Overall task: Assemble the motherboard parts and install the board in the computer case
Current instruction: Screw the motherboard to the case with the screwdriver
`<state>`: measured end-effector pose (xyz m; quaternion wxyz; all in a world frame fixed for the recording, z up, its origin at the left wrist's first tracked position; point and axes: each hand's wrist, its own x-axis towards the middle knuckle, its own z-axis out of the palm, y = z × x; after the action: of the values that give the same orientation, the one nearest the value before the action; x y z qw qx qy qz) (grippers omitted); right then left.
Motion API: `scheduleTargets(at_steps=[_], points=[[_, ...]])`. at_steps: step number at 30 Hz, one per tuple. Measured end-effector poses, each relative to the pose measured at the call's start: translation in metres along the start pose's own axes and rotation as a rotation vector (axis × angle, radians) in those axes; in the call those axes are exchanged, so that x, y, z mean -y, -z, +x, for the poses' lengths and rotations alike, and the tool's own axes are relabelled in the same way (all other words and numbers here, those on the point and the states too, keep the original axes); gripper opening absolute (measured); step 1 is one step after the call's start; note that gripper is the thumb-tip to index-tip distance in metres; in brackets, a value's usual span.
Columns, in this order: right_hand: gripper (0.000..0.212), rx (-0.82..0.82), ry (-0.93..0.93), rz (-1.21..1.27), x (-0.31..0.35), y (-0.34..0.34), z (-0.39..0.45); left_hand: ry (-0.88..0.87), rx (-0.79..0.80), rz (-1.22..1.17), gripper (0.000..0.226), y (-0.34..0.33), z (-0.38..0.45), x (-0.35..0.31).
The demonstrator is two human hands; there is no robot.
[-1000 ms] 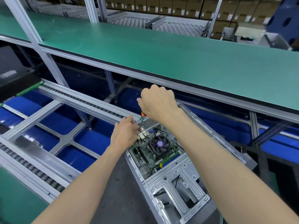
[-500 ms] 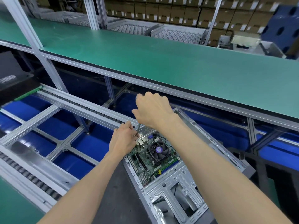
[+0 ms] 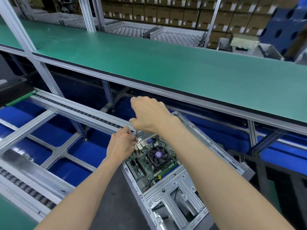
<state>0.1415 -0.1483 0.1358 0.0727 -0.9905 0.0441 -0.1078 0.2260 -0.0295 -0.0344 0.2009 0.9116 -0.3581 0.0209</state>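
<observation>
Motherboard (image 3: 149, 165) already seated in open computer case (image 3: 176, 201) on dark surface (image 3: 116, 196); cooler fan (image 3: 157, 156) mounted. Judged stage: screwing board down at rear corner. Right hand (image 3: 149, 115) gripped round screwdriver (image 3: 135, 135), handle hidden in fist. Left hand (image 3: 122, 145) pinches shaft near tip. Screw, tip hidden; remaining screws unclear.
</observation>
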Motion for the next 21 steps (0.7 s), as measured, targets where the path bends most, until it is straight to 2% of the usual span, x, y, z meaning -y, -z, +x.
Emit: scheduleTargets(at_steps=[3,4,8,10,14,16,18,21], points=[[0.018,0.024,0.0,0.127,-0.0004,-0.0023,0.002,0.012,-0.009,0.0,0.017,-0.0015,0.0004,0.0018],[0.014,-0.006,-0.022,0.111,-0.0001,-0.0041,0.0024,0.006,0.001,0.011,0.017,-0.0015,0.001,0.0021],[0.019,-0.128,-0.066,-0.098,0.0005,-0.0063,0.0032,-0.007,0.048,0.014,0.015,0.0014,0.0034,-0.0002],[0.025,-0.095,-0.047,-0.126,0.0001,-0.0023,0.0023,0.003,0.068,-0.004,0.015,0.0014,0.0031,-0.0014],[0.027,0.05,0.023,0.09,-0.0011,0.002,0.0013,0.031,0.065,0.015,0.017,0.0001,0.0029,0.0001],[0.021,0.038,-0.006,0.128,-0.0007,0.0008,0.0034,0.042,0.064,0.023,0.017,-0.0004,0.0034,0.0002],[0.019,-0.012,-0.047,0.065,0.0001,-0.0034,0.0057,0.054,0.048,0.011,0.019,-0.0004,0.002,-0.0005],[0.021,-0.085,-0.079,-0.061,-0.0002,-0.0067,0.0055,0.083,0.048,-0.113,0.037,0.0,0.0017,-0.0017]])
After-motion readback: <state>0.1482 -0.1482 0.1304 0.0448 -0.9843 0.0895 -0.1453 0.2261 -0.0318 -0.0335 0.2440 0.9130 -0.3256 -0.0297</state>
